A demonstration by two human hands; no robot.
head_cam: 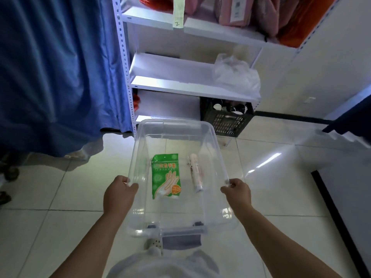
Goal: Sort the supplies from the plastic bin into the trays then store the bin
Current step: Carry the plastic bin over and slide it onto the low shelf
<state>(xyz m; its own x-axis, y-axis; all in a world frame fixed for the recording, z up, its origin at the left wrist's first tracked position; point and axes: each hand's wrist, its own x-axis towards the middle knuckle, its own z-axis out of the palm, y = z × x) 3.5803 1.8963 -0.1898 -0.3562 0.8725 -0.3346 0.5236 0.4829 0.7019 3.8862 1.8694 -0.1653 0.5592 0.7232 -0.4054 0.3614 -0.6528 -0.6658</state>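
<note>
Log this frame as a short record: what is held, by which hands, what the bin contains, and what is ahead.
held: clear plastic bin, carried above the tiled floor
left hand: grips left rim
right hand: grips right rim
contents: green glove packet lying flat; white roll to its right, apart from it
ahead: white shelf unit, black crate at its base
trays: none visible

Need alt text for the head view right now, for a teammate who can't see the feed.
Both hands, left hand and right hand, hold a clear plastic bin by its long side rims, above a tiled floor. Inside lie a green glove packet and, apart to its right, a small white roll. Ahead stands a white shelf unit.
</note>
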